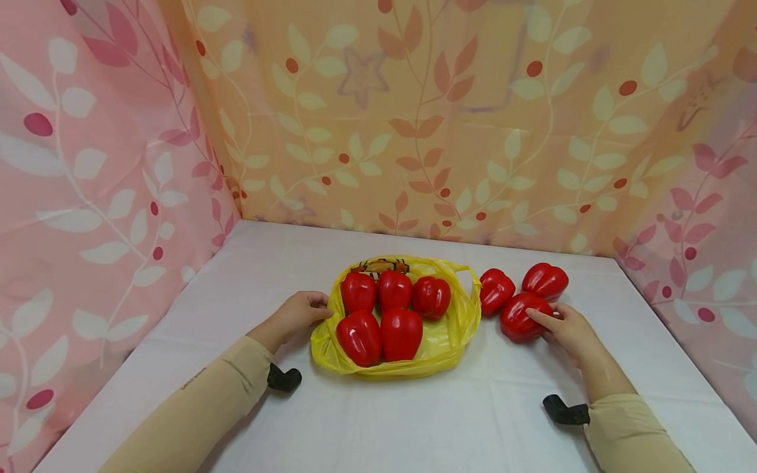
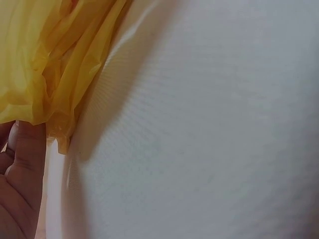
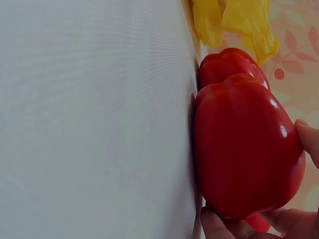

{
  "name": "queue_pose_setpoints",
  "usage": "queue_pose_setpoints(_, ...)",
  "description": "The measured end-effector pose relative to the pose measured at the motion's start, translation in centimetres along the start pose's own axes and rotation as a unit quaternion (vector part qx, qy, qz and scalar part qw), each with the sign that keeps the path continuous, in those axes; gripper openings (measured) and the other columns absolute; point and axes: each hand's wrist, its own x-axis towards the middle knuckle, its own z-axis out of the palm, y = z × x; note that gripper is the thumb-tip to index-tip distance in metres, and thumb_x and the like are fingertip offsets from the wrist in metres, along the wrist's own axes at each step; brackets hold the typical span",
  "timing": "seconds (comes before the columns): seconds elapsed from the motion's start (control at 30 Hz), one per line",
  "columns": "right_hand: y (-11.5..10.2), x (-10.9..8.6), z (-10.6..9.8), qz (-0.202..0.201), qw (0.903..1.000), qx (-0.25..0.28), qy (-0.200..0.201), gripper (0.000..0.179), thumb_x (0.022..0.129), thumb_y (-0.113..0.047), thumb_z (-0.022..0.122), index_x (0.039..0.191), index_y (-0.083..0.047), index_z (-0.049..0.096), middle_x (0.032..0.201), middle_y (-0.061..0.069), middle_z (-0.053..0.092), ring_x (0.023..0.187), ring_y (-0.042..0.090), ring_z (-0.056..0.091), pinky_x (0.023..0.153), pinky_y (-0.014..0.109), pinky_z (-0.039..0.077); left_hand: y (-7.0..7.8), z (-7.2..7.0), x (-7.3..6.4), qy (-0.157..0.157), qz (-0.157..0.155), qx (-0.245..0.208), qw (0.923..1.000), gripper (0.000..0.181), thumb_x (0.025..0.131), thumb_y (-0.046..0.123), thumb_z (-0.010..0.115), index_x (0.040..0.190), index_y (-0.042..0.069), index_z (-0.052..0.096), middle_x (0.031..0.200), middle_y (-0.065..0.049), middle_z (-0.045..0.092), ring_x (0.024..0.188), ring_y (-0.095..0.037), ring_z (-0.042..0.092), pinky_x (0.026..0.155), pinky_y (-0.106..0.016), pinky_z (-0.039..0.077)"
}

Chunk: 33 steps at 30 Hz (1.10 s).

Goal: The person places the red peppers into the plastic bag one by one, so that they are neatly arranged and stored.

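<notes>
A yellow plastic bag [image 1: 322,348] lies spread open on the table with several red bell peppers [image 1: 402,335] in it. My left hand [image 1: 296,316] grips the bag's left rim; in the left wrist view the thumb [image 2: 27,164] lies against the yellow plastic. To the right of the bag, my right hand [image 1: 570,332] holds a red bell pepper [image 1: 519,318], thumb on top and fingers around its right end. The right wrist view shows this bell pepper [image 3: 249,149] close to the white surface, fingers partly beneath it.
Two more bell peppers, one [image 1: 495,292] beside the bag and another [image 1: 545,280] behind, lie close to the held one. A white cloth covers the table [image 1: 426,420]. Patterned curtains [image 1: 378,118] stand along the back and both sides.
</notes>
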Motion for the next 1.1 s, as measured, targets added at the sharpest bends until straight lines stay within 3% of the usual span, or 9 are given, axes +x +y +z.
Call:
queue_pose_setpoints(0.27,0.0,-0.2,-0.4,-0.03,0.9994,-0.015,0.001,0.078,0.083,-0.053,0.056,0.13,0.004,0.032,0.126,0.026,0.037,0.103,0.03,0.045,0.079,0.031,0.051,-0.2,0.0,0.2,-0.002,0.002,-0.007,1.0,0.013,0.085,0.014,0.064,0.098,0.01,0.066,0.091,-0.004,0.062,0.084,-0.019,0.054,0.077,-0.026,0.05)
queue_pose_setpoints(0.4,-0.3,-0.3,-0.9,-0.034,0.9994,-0.003,-0.006,0.079,0.083,-0.052,0.057,0.132,0.004,0.03,0.127,0.026,0.034,0.103,0.029,0.046,0.08,0.033,0.051,-0.3,0.0,0.3,-0.003,0.002,-0.006,1.0,0.013,0.085,0.014,0.064,0.097,0.01,0.066,0.091,-0.005,0.062,0.084,-0.019,0.054,0.077,-0.025,0.05)
queue_pose_setpoints(0.83,-1.7,-0.7,-2.3,-0.057,0.9982,-0.015,-0.006,0.081,0.084,-0.05,0.057,0.133,0.007,0.027,0.132,0.029,0.029,0.117,0.043,0.037,0.087,0.045,0.045,-0.2,-0.1,0.1,-0.006,0.0,-0.001,1.0,0.014,0.085,0.016,0.064,0.098,0.011,0.066,0.092,-0.005,0.062,0.086,-0.02,0.053,0.076,-0.025,0.05)
queue_pose_setpoints(1.1,-3.7,-1.1,-3.4,-0.087,0.9954,-0.038,0.008,0.081,0.083,-0.051,0.058,0.133,0.005,0.029,0.132,0.03,0.03,0.117,0.045,0.034,0.084,0.043,0.048,-0.2,-0.1,0.1,-0.001,-0.005,-0.005,1.0,0.014,0.085,0.016,0.064,0.098,0.011,0.066,0.091,-0.006,0.062,0.086,-0.02,0.052,0.075,-0.024,0.049)
